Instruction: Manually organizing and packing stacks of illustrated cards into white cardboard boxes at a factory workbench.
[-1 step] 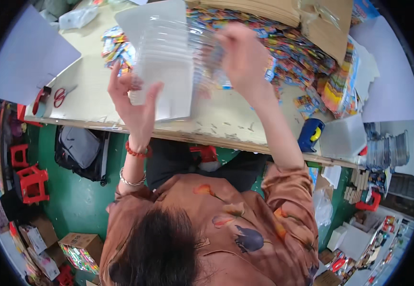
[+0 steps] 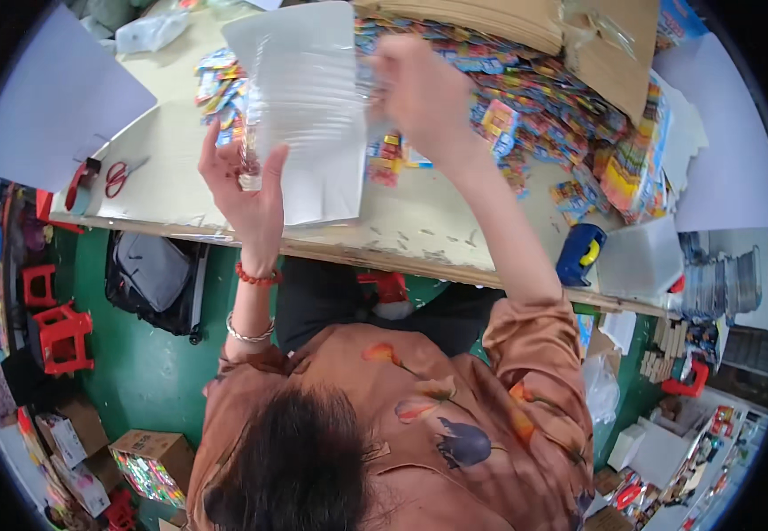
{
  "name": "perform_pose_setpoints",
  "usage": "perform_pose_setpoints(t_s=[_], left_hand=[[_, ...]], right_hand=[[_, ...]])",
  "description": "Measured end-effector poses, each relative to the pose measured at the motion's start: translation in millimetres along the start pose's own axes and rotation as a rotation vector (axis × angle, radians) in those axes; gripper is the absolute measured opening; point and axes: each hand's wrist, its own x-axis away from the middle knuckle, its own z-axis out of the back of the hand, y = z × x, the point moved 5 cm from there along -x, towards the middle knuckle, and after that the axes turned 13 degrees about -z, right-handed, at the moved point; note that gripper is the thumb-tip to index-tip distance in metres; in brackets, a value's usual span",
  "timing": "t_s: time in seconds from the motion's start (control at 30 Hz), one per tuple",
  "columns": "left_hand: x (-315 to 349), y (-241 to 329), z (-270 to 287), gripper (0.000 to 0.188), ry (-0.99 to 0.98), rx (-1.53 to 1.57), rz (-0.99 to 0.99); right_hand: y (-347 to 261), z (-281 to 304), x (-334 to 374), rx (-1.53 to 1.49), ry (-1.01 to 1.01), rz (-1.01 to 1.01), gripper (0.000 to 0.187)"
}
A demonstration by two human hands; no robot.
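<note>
Translucent plastic sheet point(image 2: 313, 133), streaked with glare: lies on the pale table point(image 2: 419, 221), between the hands. Left hand point(image 2: 246, 195): open, thumb spread from fingers, at the sheet's left edge; contact cannot be told. Right hand point(image 2: 428, 97): blurred, fingers curled, near the sheet's right edge; grip cannot be told. Colourful packets point(image 2: 543, 119): heaped right of the right hand. Smaller packet pile point(image 2: 221, 84): beyond the left hand. Red-handled scissors point(image 2: 116, 180): far left. Blue tape dispenser point(image 2: 576, 257): front edge, right.
</note>
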Motion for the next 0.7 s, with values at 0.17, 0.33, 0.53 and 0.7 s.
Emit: perform_pose_setpoints(t_s=[0.17,0.33,0.53,0.7], left_hand=[[24.9,-51.5,-0.6,0.064,-0.226,-0.321,0.12],[69.8,-84.8,-10.6,0.062,-0.842,-0.802,0.141],[107.4,-102.5,-47.9,0.057,-1.398,-0.504,0.289],[137.4,-171.1,-23.1,0.065,-1.533,-0.65,0.22]], right_hand=[[26.8,-135.6,6.1,0.257,-0.363,0.185,0.012],[63.8,-204.2,74.0,0.423,-0.727,0.108,0.02],[64.5,-209.2,109.3,0.363,-0.708,0.206,0.014],[47.6,-129.6,89.1,0.008,-0.294,-0.054,0.013]])
